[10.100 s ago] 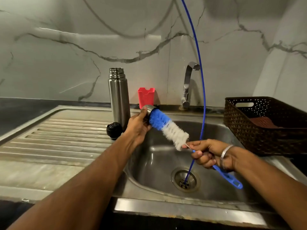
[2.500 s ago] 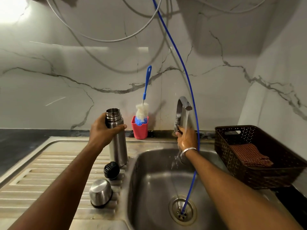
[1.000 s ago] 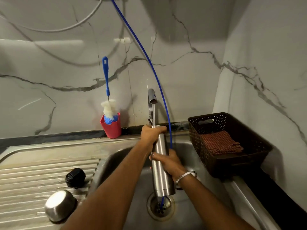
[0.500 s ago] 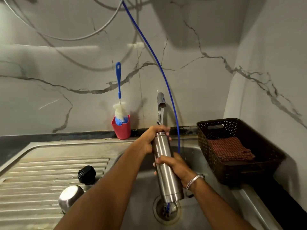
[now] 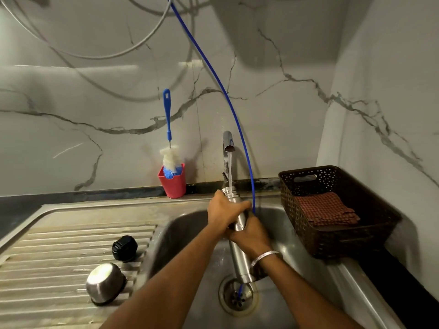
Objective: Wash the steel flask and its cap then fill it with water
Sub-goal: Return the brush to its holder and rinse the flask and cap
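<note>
Head view shows us holding the steel flask (image 5: 240, 262) over the sink (image 5: 187, 224), under the tap (image 5: 227, 144). Our left hand (image 5: 224, 213) grips it just below the neck, fingers (image 5: 240, 205) curled round the body. Our right hand (image 5: 251, 233) grips it right beneath, fingers wrapped round the middle, the two hands touching. The flask's long axis runs nearly upright, tilted a little: its open mouth points up and far toward the spout, its base hangs nearer us, above the drain (image 5: 238, 296). A thin stream of water (image 5: 229, 169) falls from the spout into the mouth.

On the ribbed drainboard (image 5: 47, 257) at left lie the black stopper (image 5: 124, 248) and, nearer us, the steel cap (image 5: 105, 283), mouth down and tilted; the two are near but apart. At the far edge a red cup (image 5: 174, 185) holds a bottle brush (image 5: 168, 129) with its blue handle up. A blue hose (image 5: 228, 100) curves down from above, passes behind our hands and ends in the drain. To the right of the sink a dark woven basket (image 5: 356, 238) holds a red checked cloth (image 5: 325, 207). A metal bangle (image 5: 264, 256) circles our right wrist.
</note>
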